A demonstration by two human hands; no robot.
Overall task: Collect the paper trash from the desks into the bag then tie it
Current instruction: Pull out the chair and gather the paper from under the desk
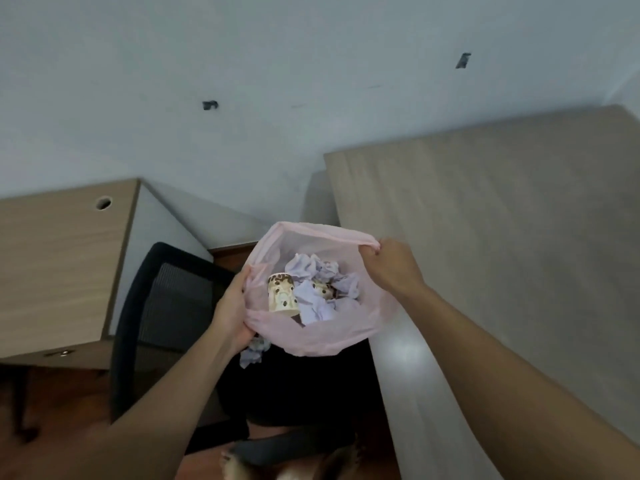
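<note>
Two bare forearms reach fwd from the bottom of the frame. A thin, translucent pink bag (322, 337) is held open betw. both hands, above a black mesh office chair (162, 313) and just beside the near edge of the light wood desk (502, 237) on the right. Inside: crumpled white paper (313, 304) and two spotted paper cups (282, 294), one lying on its side. The left hand (232, 311) grips the bag's left rim, fingers curled tight on the plastic, w/ another crumpled paper wad (254, 351) showing just under it. The right hand (391, 265) pinches the bunched right rim, fingers closed. Farther back at left, a second desk (59, 258) w/ a cable hole; beyond, a pale wall (277, 81) bearing two dark marks.
</note>
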